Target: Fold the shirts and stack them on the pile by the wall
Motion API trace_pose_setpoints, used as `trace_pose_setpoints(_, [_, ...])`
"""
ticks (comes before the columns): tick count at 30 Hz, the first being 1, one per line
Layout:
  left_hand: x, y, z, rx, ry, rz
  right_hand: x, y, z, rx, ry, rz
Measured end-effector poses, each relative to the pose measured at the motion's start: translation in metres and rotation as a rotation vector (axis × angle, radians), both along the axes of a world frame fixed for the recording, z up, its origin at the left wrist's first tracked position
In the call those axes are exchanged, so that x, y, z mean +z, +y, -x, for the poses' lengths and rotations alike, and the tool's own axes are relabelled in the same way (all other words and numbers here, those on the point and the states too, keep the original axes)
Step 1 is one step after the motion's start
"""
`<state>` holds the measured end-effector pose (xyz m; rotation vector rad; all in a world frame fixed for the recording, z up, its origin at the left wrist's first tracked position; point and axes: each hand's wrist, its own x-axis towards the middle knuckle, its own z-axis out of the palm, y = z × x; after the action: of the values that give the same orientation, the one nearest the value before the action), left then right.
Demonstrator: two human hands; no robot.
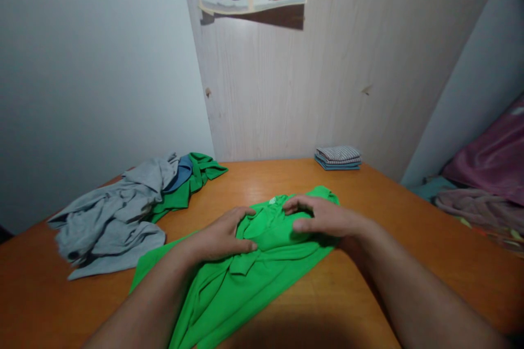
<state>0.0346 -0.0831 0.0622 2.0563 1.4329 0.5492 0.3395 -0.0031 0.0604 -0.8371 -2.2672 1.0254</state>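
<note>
A bright green shirt (262, 267) lies rumpled across the middle of the table, its neck opening and a small white label at the far side. My left hand (223, 237) rests on the left of the neck opening, thumb and fingers apart with cloth between them. On the right of the neck my right hand (317, 218) is curved over the cloth, its thumb apart from the fingers. Neither hand shows a closed grip on the fabric. The near end of the shirt passes beneath my left forearm and out of the picture.
On the left is a loose heap with a grey garment (118, 207), a blue cloth (180, 174) and another green garment (200, 174). Folded striped cloths (338, 157) are stacked at the back right of the orange-brown table (409, 229). Pink fabric (491, 152) lies beyond its right edge.
</note>
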Motion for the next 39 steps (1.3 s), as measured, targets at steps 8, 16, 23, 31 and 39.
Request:
trace_pose_setpoints(8, [-0.003, 0.009, 0.009, 0.113, -0.085, -0.103, -0.016, 0.018, 0.007, -0.377, 0.335, 0.063])
trace_pose_setpoints(16, [-0.003, 0.024, 0.02, 0.601, -0.643, -0.114, -0.013, 0.055, -0.021, -0.944, 1.047, 0.579])
trace_pose_setpoints(23, [-0.002, 0.029, 0.029, 0.77, -0.698, -0.206, -0.016, 0.06, -0.027, -0.918, 1.092, 0.631])
trace_pose_setpoints(31, [-0.004, 0.031, 0.033, 0.797, -0.525, -0.388, -0.011, 0.055, -0.028, -0.82, 1.082, 0.637])
trace_pose_setpoints(39, [-0.009, 0.008, -0.004, 0.245, 0.195, -0.389, -0.018, 0.05, -0.017, -0.741, 0.94, 0.683])
